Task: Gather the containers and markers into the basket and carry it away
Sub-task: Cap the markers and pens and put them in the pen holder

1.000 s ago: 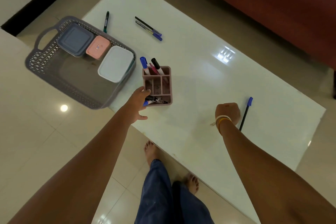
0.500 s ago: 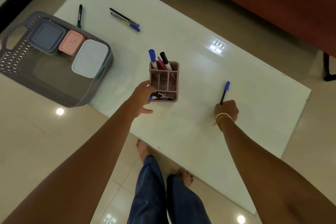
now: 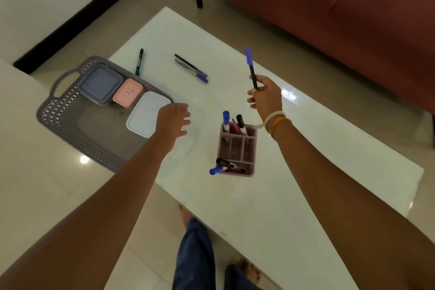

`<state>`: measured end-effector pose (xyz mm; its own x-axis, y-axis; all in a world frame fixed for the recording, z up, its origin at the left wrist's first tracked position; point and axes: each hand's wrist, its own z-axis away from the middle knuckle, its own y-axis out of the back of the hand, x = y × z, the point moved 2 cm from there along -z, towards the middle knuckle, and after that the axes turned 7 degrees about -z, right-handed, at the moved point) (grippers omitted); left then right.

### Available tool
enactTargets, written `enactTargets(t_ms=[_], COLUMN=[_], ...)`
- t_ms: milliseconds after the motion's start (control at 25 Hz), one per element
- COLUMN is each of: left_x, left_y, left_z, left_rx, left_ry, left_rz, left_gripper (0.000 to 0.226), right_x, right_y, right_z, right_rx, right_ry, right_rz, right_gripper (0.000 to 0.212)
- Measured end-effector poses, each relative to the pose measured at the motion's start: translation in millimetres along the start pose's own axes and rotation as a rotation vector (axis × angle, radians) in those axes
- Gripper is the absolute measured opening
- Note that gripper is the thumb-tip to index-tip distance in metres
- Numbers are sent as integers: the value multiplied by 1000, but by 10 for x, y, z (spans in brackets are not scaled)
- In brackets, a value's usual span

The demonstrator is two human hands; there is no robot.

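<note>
No legible text, brand, number or sign appears in the head view. The pink container, just beyond and to the left of the left hand, carries a small pale mark on its lid, too small to read. The pen pinched in the right hand and the marker barrels in the organizer show no decipherable print.
</note>
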<state>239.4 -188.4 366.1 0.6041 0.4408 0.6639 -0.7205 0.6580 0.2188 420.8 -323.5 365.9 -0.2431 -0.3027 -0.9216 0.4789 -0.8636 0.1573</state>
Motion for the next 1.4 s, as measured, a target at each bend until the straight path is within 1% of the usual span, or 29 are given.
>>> enactTargets(t_ms=[120,200,240,320,400,480,560,640,720,800,840,920,1000,1080,1120,1160,1240,1280,1400], left_x=[254,292,285,238,159,103,57,4,-68,-141,-171,-208,-227,-230,-227,-221,-191,-162,-46], left_y=[401,636,698,701,563,358,163,2,-134,-231,-262,-315,-336,-318,-293,-259,-147,-71,166], left_z=[-287,-417,-448,-483,-459,-425,-395,-342,-260,-193,-176,-157,-143,-127,-125,-132,-169,-201,-323], left_rx=[128,203,221,220,159,43,-73,-143,-163,-159,-155,-148,-145,-137,-132,-127,-103,-75,58], left_ry=[-102,-165,-186,-231,-290,-322,-314,-272,-232,-221,-216,-209,-206,-217,-227,-240,-263,-276,-330], left_rz=[23,-33,-90,-198,-269,-347,-389,-387,-397,-426,-433,-425,-416,-431,-446,-455,-453,-449,-488], left_gripper=[21,23,26,29,28,25,24,25,27,26,25,25,26,25,25,26,27,26,28], right_x=[-400,-574,-616,-619,-463,-208,17,144,206,248,277,390,509,603,623,625,550,458,125], right_y=[-633,-939,-990,-937,-731,-517,-367,-244,-76,90,141,183,156,129,119,111,87,56,-133], right_z=[-150,-142,-115,-10,167,354,504,607,675,708,715,701,671,621,601,581,555,535,416], right_rx=[-33,-37,-11,103,275,411,470,525,603,669,664,561,384,191,112,50,6,27,94], right_ry=[55,108,155,262,323,315,278,271,299,345,352,316,233,107,58,26,29,68,192], right_rz=[-39,-46,-38,-38,-27,-4,-11,-63,-111,-64,-13,78,185,327,392,424,379,322,186], right_gripper=[21,19,18,13,14,20,21,18,21,16,15,14,13,13,17,26,43,44,36])
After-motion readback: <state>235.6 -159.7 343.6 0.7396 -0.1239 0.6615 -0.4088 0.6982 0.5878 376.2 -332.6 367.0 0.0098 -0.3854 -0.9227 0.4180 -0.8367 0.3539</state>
